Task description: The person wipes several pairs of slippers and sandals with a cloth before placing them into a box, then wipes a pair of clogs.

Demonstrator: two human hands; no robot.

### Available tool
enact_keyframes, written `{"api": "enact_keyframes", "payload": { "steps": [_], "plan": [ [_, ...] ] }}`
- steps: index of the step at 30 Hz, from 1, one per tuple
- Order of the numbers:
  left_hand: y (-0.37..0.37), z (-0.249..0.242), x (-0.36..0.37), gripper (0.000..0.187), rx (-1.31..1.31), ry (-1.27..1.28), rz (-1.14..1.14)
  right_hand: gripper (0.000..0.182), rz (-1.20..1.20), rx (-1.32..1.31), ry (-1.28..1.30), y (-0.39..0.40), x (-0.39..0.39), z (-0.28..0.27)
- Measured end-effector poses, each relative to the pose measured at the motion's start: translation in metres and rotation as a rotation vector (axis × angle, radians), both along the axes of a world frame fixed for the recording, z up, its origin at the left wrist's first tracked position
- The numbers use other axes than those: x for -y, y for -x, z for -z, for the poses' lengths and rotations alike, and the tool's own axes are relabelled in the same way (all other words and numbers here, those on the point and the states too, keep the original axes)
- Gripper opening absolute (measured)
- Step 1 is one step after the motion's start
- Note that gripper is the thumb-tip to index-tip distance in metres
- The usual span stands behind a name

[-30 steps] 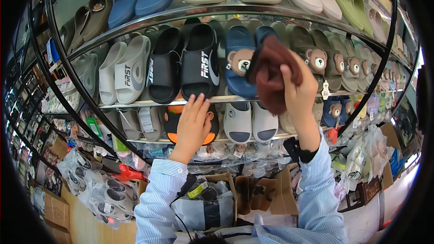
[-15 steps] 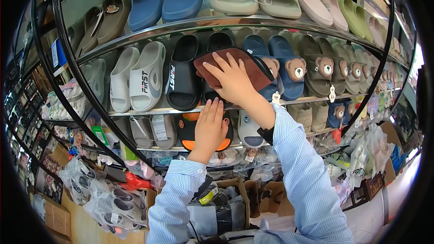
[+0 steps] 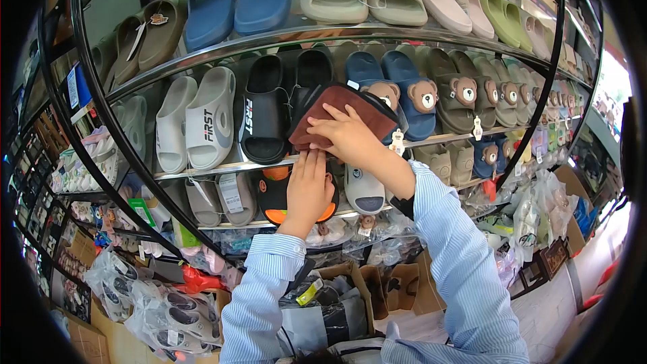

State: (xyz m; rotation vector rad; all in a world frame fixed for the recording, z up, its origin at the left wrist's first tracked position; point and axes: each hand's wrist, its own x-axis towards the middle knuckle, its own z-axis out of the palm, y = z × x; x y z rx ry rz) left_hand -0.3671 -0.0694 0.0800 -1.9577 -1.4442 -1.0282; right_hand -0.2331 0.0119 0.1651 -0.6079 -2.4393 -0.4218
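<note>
A brown cloth (image 3: 364, 116) with a dark edge lies over the front of a black slide sandal (image 3: 314, 73) on the middle shelf. My right hand (image 3: 347, 136) presses on this cloth, fingers curved over it and slightly apart. Just below, my left hand (image 3: 310, 192) points upward with straight fingers side by side, their tips at the shelf edge and the cloth's lower corner. Its back faces me, and no object shows in it. The matching black slide (image 3: 264, 111), marked FIRST, stands to the left. Cloth and hands hide the covered slide's lower part.
Grey FIRST slides (image 3: 210, 118) stand at the left, and blue bear slides (image 3: 419, 94) at the right. Above runs a shelf edge (image 3: 283, 40) under more slides. Black rack posts (image 3: 101, 94) flank the shelves. Bagged shoes (image 3: 168, 317) and an open carton (image 3: 360, 290) are below.
My right hand and the brown cloth have moved down toward the shelf edge, nearer my left hand. The cloth is more bunched. The camera view has shifted slightly.
</note>
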Motion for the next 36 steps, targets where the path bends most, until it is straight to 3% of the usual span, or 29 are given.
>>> {"api": "enact_keyframes", "payload": {
  "steps": [2,3,5,7,9,11,15,17,21,29,31,32,35,36],
  "plan": [
    [0.007,-0.001,0.005,0.060,-0.005,0.055,0.075,0.033,-0.010,-0.119,0.206,-0.001,0.000,-0.005],
    [0.013,-0.002,0.009,0.060,-0.006,0.052,0.069,0.031,-0.027,-0.225,0.152,-0.002,0.005,-0.013],
    [0.027,-0.003,0.020,0.061,-0.030,0.055,0.021,0.032,-0.054,-0.571,0.547,-0.001,0.015,-0.034],
    [0.043,-0.005,0.031,0.062,-0.026,0.067,-0.055,0.037,-0.155,-0.835,0.351,0.010,0.011,-0.050],
    [0.059,-0.005,0.039,0.064,0.016,0.047,-0.134,0.036,-0.169,-0.939,0.401,0.023,0.022,-0.067],
    [0.071,0.000,0.041,0.067,0.025,0.062,-0.157,0.037,-0.257,-0.870,0.147,0.050,0.022,-0.070],
    [0.084,0.000,0.042,0.068,0.016,0.101,-0.065,0.045,-0.028,-0.408,-0.205,0.108,0.016,-0.041],
    [0.087,0.000,0.043,0.067,0.031,0.115,-0.054,0.041,0.059,-0.329,-0.092,0.129,0.018,-0.021],
    [0.093,-0.003,0.043,0.065,0.064,0.132,-0.014,0.037,0.128,-0.189,-0.116,0.136,0.013,-0.009],
    [0.094,0.001,0.042,0.063,0.090,0.085,0.000,0.032,0.063,0.081,-0.101,0.113,0.024,-0.004],
    [0.101,0.001,0.047,0.061,0.120,0.101,0.046,0.029,0.106,0.148,0.181,0.107,0.045,-0.018],
    [0.107,-0.002,0.048,0.060,0.154,0.107,0.093,0.030,0.041,0.150,0.324,0.103,0.049,-0.035],
    [0.134,-0.012,0.058,0.057,-0.035,0.036,0.106,0.025,0.018,-0.059,0.310,0.088,0.051,-0.068],
    [0.144,-0.015,0.063,0.056,0.013,0.044,0.115,0.024,0.027,-0.154,0.301,0.087,0.050,-0.077]
  ]
}}
